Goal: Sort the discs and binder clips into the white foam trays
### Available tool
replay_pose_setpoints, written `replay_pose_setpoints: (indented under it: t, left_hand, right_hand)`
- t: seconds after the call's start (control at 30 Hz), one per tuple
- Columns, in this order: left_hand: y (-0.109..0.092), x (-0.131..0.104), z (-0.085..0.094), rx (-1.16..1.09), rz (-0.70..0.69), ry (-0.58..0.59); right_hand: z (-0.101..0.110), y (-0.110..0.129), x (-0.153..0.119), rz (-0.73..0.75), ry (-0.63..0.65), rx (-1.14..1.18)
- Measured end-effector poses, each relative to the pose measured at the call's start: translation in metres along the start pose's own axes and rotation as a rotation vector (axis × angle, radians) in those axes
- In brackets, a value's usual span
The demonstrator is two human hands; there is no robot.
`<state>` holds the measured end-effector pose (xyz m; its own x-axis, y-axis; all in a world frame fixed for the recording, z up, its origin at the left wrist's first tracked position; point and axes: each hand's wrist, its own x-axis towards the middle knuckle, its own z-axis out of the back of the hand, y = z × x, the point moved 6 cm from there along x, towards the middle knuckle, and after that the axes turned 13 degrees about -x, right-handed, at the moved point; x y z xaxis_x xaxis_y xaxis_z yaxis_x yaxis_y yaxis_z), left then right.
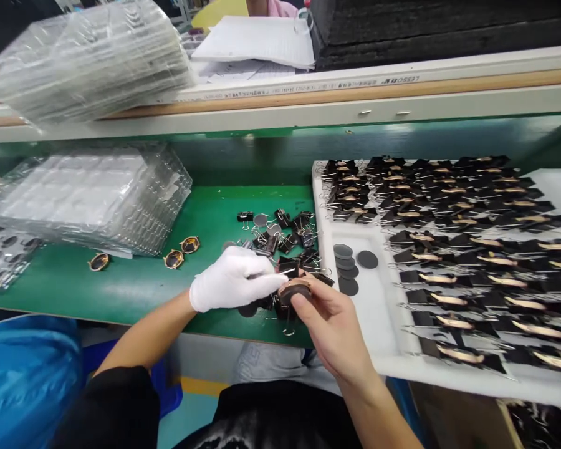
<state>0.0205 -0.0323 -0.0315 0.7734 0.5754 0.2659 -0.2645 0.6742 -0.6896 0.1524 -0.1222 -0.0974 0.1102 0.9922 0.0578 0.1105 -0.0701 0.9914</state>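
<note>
Loose watch cases (189, 244): three, back from the tabletop's (84, 293) front edge.
Held case (295, 290): one, rosy-gold rim, dark disc face, above that edge.
Right hand (331, 324): grip pinching it.
Left hand (234, 280): gloved, touching; pinching, I can't tell.
White tray (376, 315): five loose discs (367, 259), rows of clipped cases (437, 279).

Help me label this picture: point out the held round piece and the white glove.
Held round piece (290, 292): head view, on its dark face.
White glove (228, 280): head view, on the back.
</note>
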Motion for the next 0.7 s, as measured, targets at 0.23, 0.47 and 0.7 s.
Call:
replay_pose_setpoints:
  t: [0.23,0.47,0.7]
  left_hand:
    - [0.015,0.001,-0.001,0.021,0.201,-0.004]
    - [0.012,0.006,-0.013,-0.192,0.212,0.083]
    - [0.016,0.0,-0.024,-0.159,0.21,0.188]
  right_hand:
    - [0.006,-0.002,-0.004,-0.001,-0.071,0.04]
    - [0.021,0.007,-0.009,-0.004,-0.118,-0.084]
    - [0.072,0.046,0.004,-0.005,0.005,-0.741]
